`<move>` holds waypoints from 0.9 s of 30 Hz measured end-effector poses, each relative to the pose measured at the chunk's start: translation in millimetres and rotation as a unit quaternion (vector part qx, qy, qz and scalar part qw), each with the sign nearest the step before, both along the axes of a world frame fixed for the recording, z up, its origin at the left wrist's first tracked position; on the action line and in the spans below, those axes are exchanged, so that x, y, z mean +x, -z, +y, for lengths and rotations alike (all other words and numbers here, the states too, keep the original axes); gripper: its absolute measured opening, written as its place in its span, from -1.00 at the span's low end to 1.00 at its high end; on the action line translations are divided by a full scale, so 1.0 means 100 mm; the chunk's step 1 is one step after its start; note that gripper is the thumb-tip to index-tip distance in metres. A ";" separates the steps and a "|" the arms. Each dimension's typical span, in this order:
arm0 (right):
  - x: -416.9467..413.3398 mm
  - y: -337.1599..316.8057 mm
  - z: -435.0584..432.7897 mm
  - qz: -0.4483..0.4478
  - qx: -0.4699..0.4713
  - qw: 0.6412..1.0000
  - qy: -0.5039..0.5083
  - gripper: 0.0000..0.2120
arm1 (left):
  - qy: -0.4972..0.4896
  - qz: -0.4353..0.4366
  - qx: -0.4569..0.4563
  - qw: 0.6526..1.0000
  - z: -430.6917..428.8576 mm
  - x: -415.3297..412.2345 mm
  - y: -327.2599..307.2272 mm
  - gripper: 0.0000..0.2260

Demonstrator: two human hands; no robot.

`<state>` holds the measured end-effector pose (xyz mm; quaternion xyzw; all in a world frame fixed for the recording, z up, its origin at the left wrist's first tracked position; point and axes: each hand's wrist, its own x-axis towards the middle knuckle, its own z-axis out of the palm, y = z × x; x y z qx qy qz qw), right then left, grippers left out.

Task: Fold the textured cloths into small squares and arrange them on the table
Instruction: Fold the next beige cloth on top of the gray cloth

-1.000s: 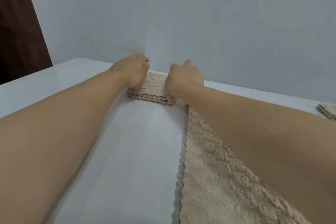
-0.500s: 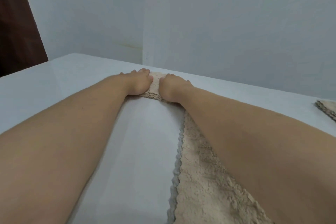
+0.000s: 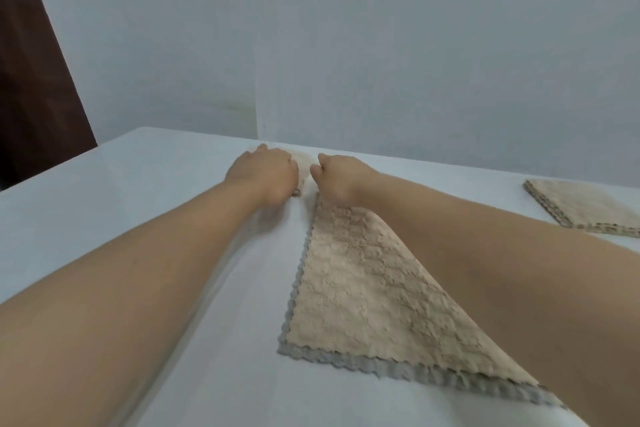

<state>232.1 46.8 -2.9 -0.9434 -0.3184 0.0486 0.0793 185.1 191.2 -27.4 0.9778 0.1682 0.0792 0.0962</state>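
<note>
Beige folded cloth (image 3: 300, 163) under flat left hand (image 3: 265, 172), right hand (image 3: 337, 178) curled beside, each grip empty

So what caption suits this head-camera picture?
Both hands, left and right, reach over a small folded cloth at the table's far edge.

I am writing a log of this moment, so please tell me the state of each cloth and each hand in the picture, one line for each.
small folded cloth: at the far table edge, mostly hidden by the hands.
large beige cloth: lying flat, unfolded, grey edge showing, partly under the right forearm.
cloth at right: folded, flat, untouched.
left hand: fingers curled, resting on the small folded cloth.
right hand: curled, beside the small cloth; contact unclear.
</note>
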 end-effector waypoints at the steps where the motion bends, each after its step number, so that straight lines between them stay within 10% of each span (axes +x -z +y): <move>1: -0.09 -0.02 -0.14 0.005 0.012 1.000 0.002 -0.54 | -0.002 -0.002 -0.004 1.000 -0.14 -0.10 -0.04 -0.56; 18: -0.98 0.54 -2.44 -0.032 0.334 0.903 0.270 -0.67 | -0.014 -0.087 -0.151 0.985 -1.76 -1.36 0.20 -0.61; 27: -0.84 0.68 -2.56 -0.045 0.234 0.906 0.350 -0.53 | -0.013 -0.119 -0.034 0.992 -1.64 -1.39 0.30 -0.69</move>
